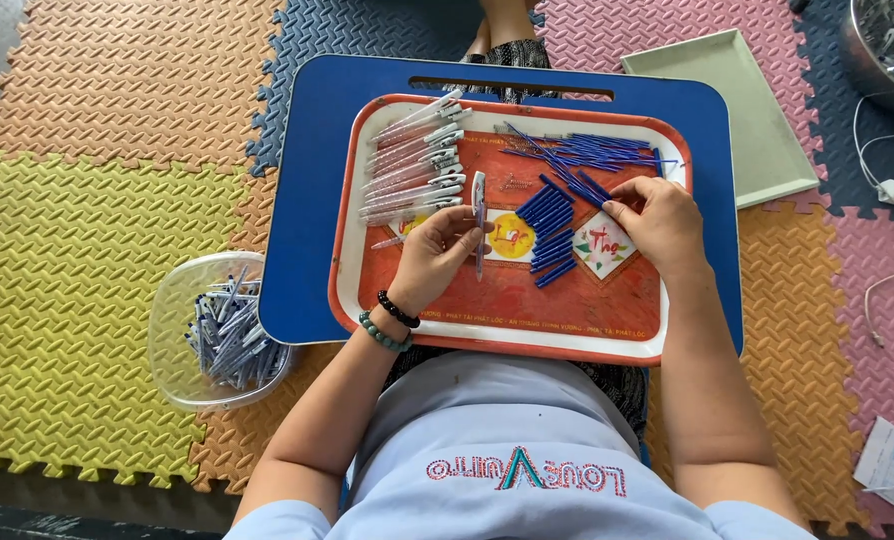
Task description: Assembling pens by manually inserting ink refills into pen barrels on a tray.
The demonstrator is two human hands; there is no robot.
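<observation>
Two hands: I am working both over the red tray [347, 250] on the blue surface [307, 200].
Left hand [437, 255]: fingers are pinching a white pen [479, 215] upright over the tray's middle.
Right hand [657, 220]: fingers are closing together on a blue refill [595, 190] beside the refill pile [592, 152].
Pen row [412, 160]: lying along the tray's left side.
Round yellow label [512, 237]: sitting at tray centre.
Diamond label [604, 245]: showing under my right hand.
Clear tub [172, 320]: holding pens on the floor mat, left.

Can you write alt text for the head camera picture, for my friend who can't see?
A person's left hand holds a white pen over an orange tray, while the right hand picks at blue refills. The tray rests on a blue lap desk above colourful foam mats.
</observation>
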